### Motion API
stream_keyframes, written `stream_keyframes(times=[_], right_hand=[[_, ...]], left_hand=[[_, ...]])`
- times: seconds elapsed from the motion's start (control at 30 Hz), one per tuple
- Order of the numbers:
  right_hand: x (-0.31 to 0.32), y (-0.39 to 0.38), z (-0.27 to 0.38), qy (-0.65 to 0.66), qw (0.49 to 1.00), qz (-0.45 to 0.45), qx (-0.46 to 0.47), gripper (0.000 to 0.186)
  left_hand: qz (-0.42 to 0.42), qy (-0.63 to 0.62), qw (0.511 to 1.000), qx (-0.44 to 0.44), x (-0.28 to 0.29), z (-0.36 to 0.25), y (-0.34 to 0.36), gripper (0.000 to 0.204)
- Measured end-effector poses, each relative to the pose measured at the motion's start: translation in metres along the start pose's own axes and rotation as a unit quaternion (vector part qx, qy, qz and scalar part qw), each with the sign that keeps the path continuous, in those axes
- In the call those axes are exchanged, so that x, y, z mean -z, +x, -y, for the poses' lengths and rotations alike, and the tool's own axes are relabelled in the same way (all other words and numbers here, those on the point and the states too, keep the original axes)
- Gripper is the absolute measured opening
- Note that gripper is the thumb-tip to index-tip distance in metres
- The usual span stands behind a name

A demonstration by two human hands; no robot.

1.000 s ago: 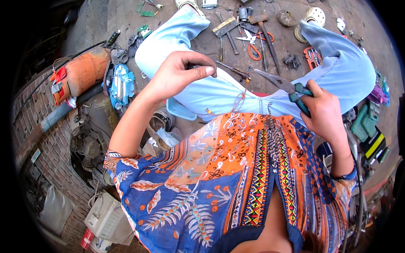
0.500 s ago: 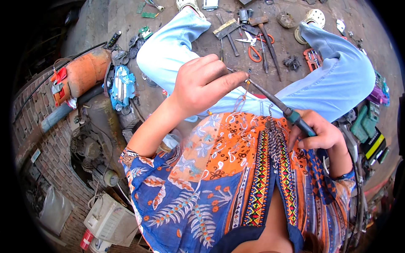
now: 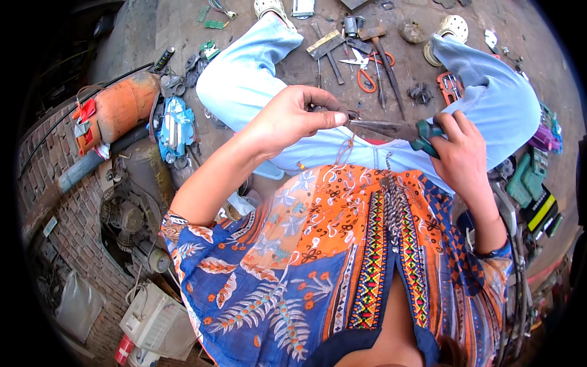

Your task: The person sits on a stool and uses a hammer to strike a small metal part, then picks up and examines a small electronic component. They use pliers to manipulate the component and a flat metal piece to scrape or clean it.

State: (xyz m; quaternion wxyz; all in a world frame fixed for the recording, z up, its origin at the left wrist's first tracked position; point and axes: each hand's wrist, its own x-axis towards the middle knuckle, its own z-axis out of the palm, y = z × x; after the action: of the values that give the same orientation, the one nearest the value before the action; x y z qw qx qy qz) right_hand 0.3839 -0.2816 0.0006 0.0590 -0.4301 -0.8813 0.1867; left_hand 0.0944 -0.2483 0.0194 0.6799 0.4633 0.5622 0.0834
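Long-nose pliers (image 3: 397, 129) with green handles lie across the space above my lap, jaws pointing left. My right hand (image 3: 460, 147) is wrapped round their handles. The jaw tips meet the fingertips of my left hand (image 3: 299, 116), whose thumb and forefinger are pinched on a small dark piece (image 3: 353, 114), too small and covered to name. A thin orange strand (image 3: 347, 147) hangs below the fingertips; where it is fastened I cannot tell.
On the ground between my legs lie orange-handled scissors (image 3: 365, 72), a hammer (image 3: 385, 61), a brush-like block tool (image 3: 326, 44) and screwdrivers (image 3: 381, 85). An orange gas cylinder (image 3: 125, 104) is at the left. Green tool cases (image 3: 523, 180) are at the right.
My right hand has shifted up and rotated round the handles, and the pliers have swung from a slant to nearly level. My left hand has turned, its thumb now showing, and dropped slightly.
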Motion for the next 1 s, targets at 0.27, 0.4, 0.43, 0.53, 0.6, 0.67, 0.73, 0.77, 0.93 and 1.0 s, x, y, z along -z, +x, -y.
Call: stream_keyframes(times=[0.27,0.4,0.43,0.53,0.6,0.67,0.73,0.77,0.93,1.0], right_hand=[[-0.027,-0.007,0.005,0.413,0.903,0.004,-0.117,0.033],[-0.037,-0.006,0.013,0.493,0.854,-0.018,-0.166,0.031],[-0.038,-0.003,0.017,0.507,0.841,-0.028,-0.187,0.029],[-0.039,0.006,0.027,0.493,0.837,-0.069,-0.229,0.023],[-0.039,0.013,0.032,0.486,0.833,-0.092,-0.247,0.02],[-0.036,0.022,0.037,0.506,0.817,-0.106,-0.255,0.018],[-0.034,0.029,0.044,0.54,0.794,-0.131,-0.247,0.018],[-0.032,0.032,0.047,0.556,0.782,-0.143,-0.243,0.018],[-0.036,0.039,0.048,0.527,0.815,-0.17,-0.17,0.018],[-0.036,0.039,0.047,0.53,0.814,-0.175,-0.163,0.018]], left_hand=[[-0.125,-0.007,0.989,-0.073,-0.004,0.045,0.028,0.035],[-0.06,-0.29,0.947,-0.124,-0.02,0.041,0.026,0.038],[-0.054,-0.317,0.937,-0.135,-0.024,0.04,0.024,0.038],[-0.053,-0.361,0.916,-0.166,-0.036,0.032,0.019,0.036],[-0.072,-0.347,0.917,-0.185,-0.045,0.024,0.016,0.033],[-0.088,-0.357,0.911,-0.186,-0.054,0.018,0.011,0.03],[-0.101,-0.375,0.901,-0.19,-0.063,0.016,0.008,0.027],[-0.106,-0.388,0.895,-0.194,-0.067,0.016,0.007,0.026],[-0.15,-0.389,0.887,-0.2,-0.073,0.015,0.0,0.024],[-0.17,-0.386,0.884,-0.203,-0.074,0.015,0.0,0.025]])
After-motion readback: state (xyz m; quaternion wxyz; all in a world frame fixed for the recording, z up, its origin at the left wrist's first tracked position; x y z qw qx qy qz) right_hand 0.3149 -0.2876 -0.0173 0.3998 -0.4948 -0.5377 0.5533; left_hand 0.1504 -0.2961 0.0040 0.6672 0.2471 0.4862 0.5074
